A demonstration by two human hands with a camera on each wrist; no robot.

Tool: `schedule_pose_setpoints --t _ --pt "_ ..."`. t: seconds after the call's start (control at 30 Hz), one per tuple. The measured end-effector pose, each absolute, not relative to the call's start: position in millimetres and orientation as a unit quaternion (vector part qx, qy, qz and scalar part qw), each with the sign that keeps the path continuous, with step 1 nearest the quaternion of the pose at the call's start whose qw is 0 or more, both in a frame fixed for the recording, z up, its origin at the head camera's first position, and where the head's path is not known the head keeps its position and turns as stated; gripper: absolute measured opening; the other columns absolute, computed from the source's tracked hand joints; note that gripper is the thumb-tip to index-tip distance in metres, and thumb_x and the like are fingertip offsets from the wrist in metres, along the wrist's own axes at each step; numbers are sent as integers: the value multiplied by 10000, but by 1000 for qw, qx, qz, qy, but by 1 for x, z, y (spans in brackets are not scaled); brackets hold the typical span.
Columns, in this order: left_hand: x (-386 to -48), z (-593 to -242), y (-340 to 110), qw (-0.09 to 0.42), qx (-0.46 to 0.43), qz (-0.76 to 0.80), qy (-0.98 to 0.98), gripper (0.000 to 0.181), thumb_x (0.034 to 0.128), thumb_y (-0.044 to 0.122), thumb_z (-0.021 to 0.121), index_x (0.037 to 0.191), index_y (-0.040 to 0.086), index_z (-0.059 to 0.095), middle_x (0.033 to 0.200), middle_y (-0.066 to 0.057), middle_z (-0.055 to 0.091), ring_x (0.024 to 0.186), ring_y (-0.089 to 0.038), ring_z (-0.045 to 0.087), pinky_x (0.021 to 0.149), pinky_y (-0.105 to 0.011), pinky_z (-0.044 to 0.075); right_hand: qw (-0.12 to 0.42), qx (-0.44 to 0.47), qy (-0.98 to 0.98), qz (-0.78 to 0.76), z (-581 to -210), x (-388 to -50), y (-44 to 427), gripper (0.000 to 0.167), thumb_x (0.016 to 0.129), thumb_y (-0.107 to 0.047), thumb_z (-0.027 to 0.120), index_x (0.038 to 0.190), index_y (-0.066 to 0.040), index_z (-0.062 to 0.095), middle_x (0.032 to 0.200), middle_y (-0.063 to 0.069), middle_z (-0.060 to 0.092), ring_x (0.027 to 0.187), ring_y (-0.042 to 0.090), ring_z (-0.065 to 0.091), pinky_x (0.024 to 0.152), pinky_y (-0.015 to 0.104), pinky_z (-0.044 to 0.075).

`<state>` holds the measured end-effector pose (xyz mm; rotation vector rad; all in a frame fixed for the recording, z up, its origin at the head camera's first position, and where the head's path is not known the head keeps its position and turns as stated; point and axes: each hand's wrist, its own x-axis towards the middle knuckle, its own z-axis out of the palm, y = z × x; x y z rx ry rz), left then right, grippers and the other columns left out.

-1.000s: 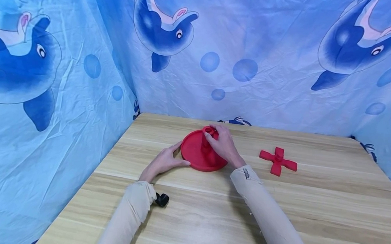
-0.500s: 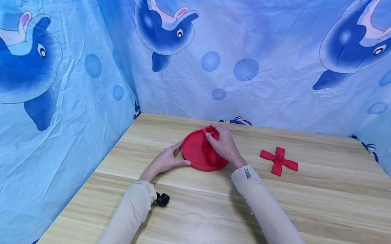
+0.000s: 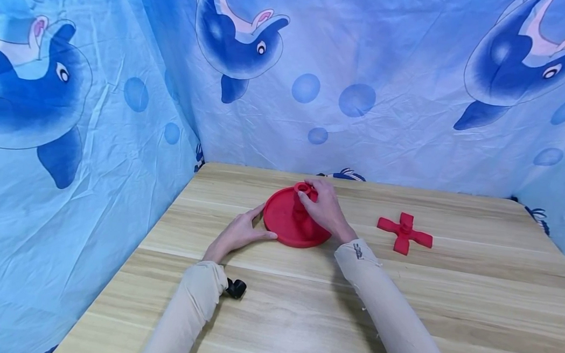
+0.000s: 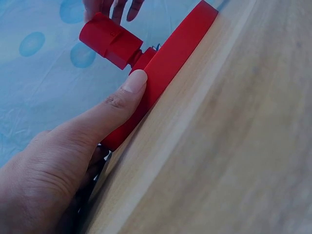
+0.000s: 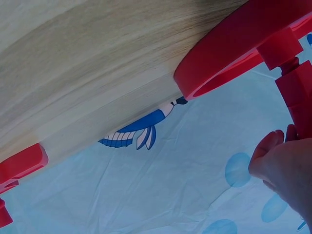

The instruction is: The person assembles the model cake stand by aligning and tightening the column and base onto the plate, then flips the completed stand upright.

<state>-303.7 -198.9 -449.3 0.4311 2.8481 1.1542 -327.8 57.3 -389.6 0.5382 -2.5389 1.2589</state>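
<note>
A red round tray [image 3: 280,217] with a low rim lies flat on the table, and a red hollow-topped post [image 3: 299,203] stands upright at its middle. My left hand [image 3: 237,237] holds the tray's rim at the near left, the thumb against its side in the left wrist view. Around the upper part of the post are the thumb and fingers of my right hand [image 3: 326,207]. A narrow neck shows between the post [image 5: 296,95] and the short socket on the tray in the right wrist view. My left fingers are partly hidden behind the rim.
To the right of the tray lies a red four-armed cross piece [image 3: 405,233] with a stub at its centre. The wooden table [image 3: 303,318] meets a blue dolphin-print cloth [image 3: 386,145] at the back and left.
Both hands keep their places on the tray and post. The whole head view has shifted very slightly; nothing else visibly moves.
</note>
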Motion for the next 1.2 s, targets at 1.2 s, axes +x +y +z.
schedule_pose_setpoints --t 1.2 --pt "-303 -449 -199 22 139 368 919 1079 797 648 812 1649 216 309 1615 -106 409 1476 -317 374 1165 -546 352 127 176 -882 419 -388 -330 61 490 972 -232 740 1395 -25 601 1351 151 560 1273 318 473 945 496 559"
